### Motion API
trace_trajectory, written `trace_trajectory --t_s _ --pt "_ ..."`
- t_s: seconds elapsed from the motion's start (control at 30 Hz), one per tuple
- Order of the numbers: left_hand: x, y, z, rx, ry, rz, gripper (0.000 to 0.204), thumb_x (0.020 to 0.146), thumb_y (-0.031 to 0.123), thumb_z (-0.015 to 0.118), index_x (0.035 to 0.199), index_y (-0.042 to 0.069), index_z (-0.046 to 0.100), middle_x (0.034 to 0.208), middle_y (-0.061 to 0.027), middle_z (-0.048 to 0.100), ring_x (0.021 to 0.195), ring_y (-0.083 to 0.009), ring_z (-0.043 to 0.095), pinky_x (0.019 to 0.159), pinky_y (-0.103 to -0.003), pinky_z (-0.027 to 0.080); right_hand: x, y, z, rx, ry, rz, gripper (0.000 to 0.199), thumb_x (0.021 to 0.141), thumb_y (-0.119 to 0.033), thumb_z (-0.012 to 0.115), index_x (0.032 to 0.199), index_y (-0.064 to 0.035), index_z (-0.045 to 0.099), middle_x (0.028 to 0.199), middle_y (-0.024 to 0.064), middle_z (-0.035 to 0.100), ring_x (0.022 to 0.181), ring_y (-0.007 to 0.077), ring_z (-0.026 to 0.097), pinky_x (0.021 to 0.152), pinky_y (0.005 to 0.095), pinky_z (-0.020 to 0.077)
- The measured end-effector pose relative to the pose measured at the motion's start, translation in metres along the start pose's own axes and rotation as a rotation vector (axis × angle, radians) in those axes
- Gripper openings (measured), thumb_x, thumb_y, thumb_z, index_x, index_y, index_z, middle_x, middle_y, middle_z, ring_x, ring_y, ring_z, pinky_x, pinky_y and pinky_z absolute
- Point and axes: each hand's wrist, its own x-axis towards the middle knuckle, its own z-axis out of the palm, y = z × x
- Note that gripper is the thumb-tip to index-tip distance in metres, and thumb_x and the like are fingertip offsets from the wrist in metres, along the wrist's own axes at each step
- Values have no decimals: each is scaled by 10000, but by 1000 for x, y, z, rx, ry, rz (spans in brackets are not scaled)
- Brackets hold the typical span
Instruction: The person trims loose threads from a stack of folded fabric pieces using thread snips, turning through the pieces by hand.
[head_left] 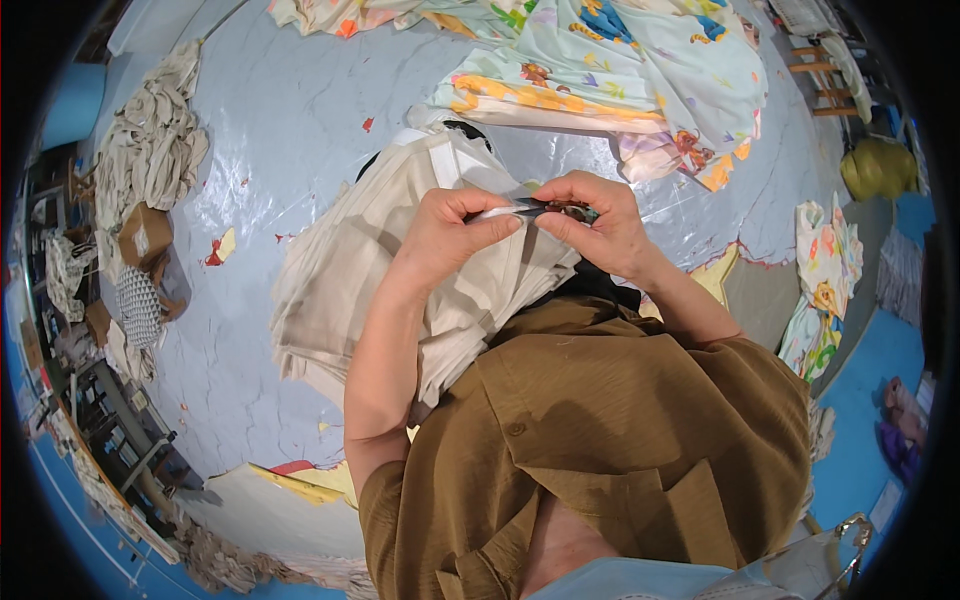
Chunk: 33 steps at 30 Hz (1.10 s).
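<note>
Over my lap lies a thick pile of cream fabric pieces (350,260), fanned out in layers with white edges. My left hand (450,235) is closed in a pinch on a narrow white edge of fabric (492,213) lifted above the pile. Close beside it, my right hand (600,228) is wrapped round a small pair of thread snips (565,209). Their dark blades point left and meet the white edge near my left fingertips. Whether the blades are closed on a thread is too small to tell.
A pale blue marbled table cover (290,100) with torn edges spreads around me. Printed cartoon fabric (590,80) is heaped at the far side. Crumpled beige cloth (150,150) and a cardboard box (145,235) sit at the left. Another printed cloth (825,280) hangs at the right.
</note>
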Motion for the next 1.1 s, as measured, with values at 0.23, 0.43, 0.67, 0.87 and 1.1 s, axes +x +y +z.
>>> trace_trajectory --t_s 0.23,0.43,0.67,0.87,1.1 --pt "0 1 2 15 -1 -8 101 826 61 746 908 3 753 738 53 627 678 -18 495 595 -199 395 4 -1 -1 -201 -4 -198 206 816 -76 754 1002 -26 683 884 93 676 759 185 688 652 293 562" --pt "0 1 2 32 2 -12 89 821 79 749 872 7 746 699 74 577 651 -12 459 565 -203 360 6 -5 2 -217 10 -222 179 817 -70 752 982 -37 690 865 84 683 748 184 696 635 288 586" --pt "0 0 0 63 -14 -21 92 826 85 747 862 1 740 695 73 571 651 -12 455 564 -203 362 4 -2 4 -197 21 -194 163 820 -72 753 968 -31 696 859 84 687 733 180 691 626 285 570" --pt "-1 1 0 47 -16 -7 96 825 84 748 858 -6 736 700 69 578 658 -13 461 569 -206 372 -1 6 4 -116 8 -121 155 864 -66 724 1000 2 693 862 51 666 729 86 599 641 234 475" --pt "0 0 0 89 -8 3 125 809 74 769 894 -13 742 767 31 660 716 -30 540 643 -207 440 2 23 8 324 170 149 211 885 -88 708 1073 1 670 889 11 668 794 51 576 718 214 475"
